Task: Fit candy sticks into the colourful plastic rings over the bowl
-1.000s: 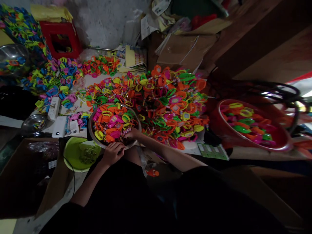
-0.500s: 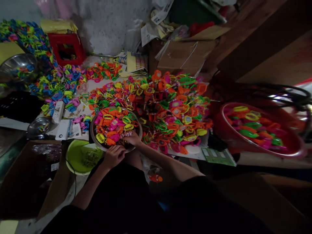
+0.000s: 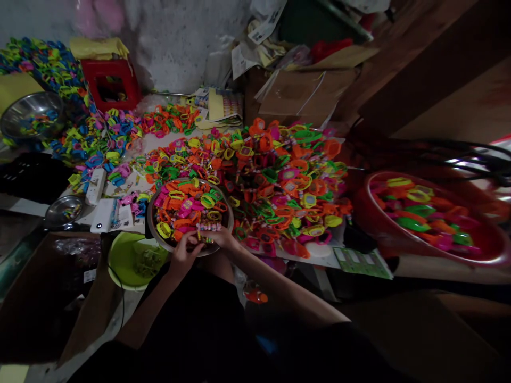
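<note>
My left hand (image 3: 184, 254) and my right hand (image 3: 222, 239) meet at the near rim of a round metal tray (image 3: 151, 227) heaped with bright plastic toy watches. Between the fingertips of both hands sits a small multicoloured piece (image 3: 207, 227), held just above the tray's near edge. A much larger heap of orange, green, pink and yellow toy watches (image 3: 275, 181) covers the table beyond and to the right of the tray.
A red basin (image 3: 483, 255) of toy watches stands at the right. A lime-green bowl (image 3: 123, 260) sits below the tray's left side. Blue, yellow and pink pieces (image 3: 96, 143) pile at the left, with steel bowls (image 3: 27, 114), a white power strip (image 3: 96, 186) and a red stool (image 3: 109, 82).
My right hand drew back from inside the tray to its near rim. My left hand rose to meet it, and both now pinch the small piece together.
</note>
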### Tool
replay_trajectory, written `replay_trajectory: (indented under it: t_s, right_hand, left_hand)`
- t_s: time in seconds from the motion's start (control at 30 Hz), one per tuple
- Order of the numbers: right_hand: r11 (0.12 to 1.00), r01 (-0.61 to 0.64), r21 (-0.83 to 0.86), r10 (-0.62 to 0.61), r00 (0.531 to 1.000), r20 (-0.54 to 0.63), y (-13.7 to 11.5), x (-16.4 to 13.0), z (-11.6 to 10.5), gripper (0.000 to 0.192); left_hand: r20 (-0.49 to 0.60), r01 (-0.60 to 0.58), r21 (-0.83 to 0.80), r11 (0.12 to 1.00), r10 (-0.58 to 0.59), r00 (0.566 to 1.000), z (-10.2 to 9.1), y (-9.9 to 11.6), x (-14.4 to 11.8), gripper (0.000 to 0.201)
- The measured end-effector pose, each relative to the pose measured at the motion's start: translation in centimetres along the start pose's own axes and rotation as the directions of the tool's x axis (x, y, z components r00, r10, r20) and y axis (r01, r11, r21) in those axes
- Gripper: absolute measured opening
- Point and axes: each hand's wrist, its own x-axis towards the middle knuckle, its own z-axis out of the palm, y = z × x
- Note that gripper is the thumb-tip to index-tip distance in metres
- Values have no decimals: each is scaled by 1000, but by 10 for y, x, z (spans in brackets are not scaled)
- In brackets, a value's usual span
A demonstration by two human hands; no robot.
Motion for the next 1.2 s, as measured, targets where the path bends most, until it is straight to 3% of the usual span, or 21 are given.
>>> replay_trajectory:
  t_s: [0.17,0.33,0.47,0.67,0.77,0.9,0.97,1.07,1.2]
  right_hand:
    - [967,-20,253,26,999,-21,-4,-16,12,43]
    - [871,-10,491,72,992,-107,-6,-20,24,42]
    - [786,37,617,69,987,-147,-10,-20,31,37]
    - [754,-7,657,43,998,-38,-14,-20,26,26]
    - [731,-46,681,32,999,33,-12,-19,25,30]
    - [723,-48,689,28,999,41,-11,-17,23,38]
    - [731,-46,681,43,999,21,-12,-17,20,34]
    - [716,-82,693,75,996,41,-15,-19,17,30]
    - [672,-121,731,76,993,95,-17,-19,17,31]
  left_hand:
    - [95,110,-25,994,-107,990,-1,-2,9,33]
    - [126,168,-51,985,-160,979,-10,4,16,52]
    - [176,186,-75,980,-171,969,-18,11,24,53]
    - [314,65,28,997,-71,947,-27,15,38,38]
    - [356,90,-8,996,-81,931,-28,15,42,41]
    - [255,157,-141,978,-117,960,-33,16,49,55]
    - [181,180,-92,979,-162,970,-37,16,55,46]
    - [190,264,-12,965,-257,948,-39,16,64,31]
    - [186,295,-112,949,-272,944,-34,18,72,24]
